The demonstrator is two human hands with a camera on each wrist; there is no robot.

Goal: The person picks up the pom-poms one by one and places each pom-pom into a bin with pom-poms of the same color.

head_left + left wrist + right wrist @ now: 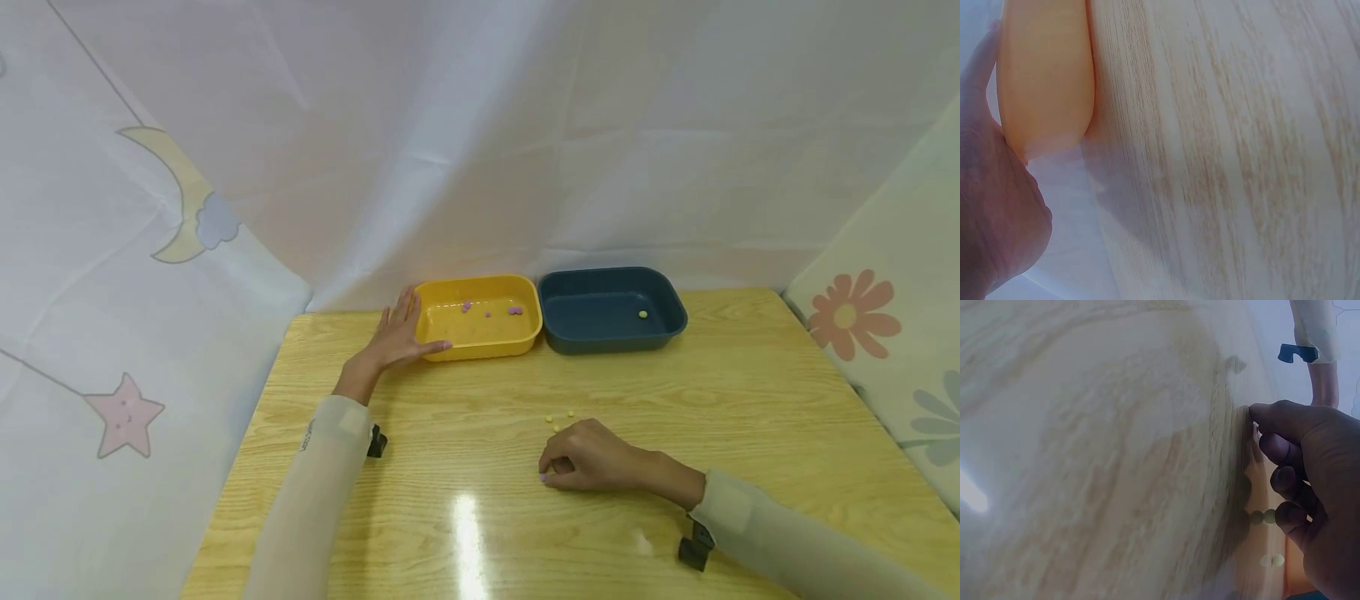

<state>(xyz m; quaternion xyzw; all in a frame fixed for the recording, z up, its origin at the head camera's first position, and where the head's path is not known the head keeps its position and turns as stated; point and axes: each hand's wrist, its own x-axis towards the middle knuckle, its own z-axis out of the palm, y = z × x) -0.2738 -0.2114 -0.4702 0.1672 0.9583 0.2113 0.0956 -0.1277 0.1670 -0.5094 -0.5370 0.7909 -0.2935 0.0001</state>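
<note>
My left hand (pixel 395 336) rests against the left end of a yellow tub (pixel 487 348). Its fingers are spread along the side, with the thumb stretched over the near rim. Several small purple balls (pixel 488 314) lie on the tub's floor. Low over the table, my right hand (pixel 592 457) pinches a tiny purple ball (pixel 543 477) between thumb and forefinger; in the right wrist view the fingertips (pixel 1255 412) hide most of it. Just beyond that hand, a few small yellow balls (pixel 571 413) lie on the wood.
A dark blue tub (pixel 607 343) stands close beside the yellow one, with a yellow ball (pixel 642 315) inside. Both are near the back edge of the wooden table (pixel 420 517). White printed cloth (pixel 480 167) hangs behind and at the sides.
</note>
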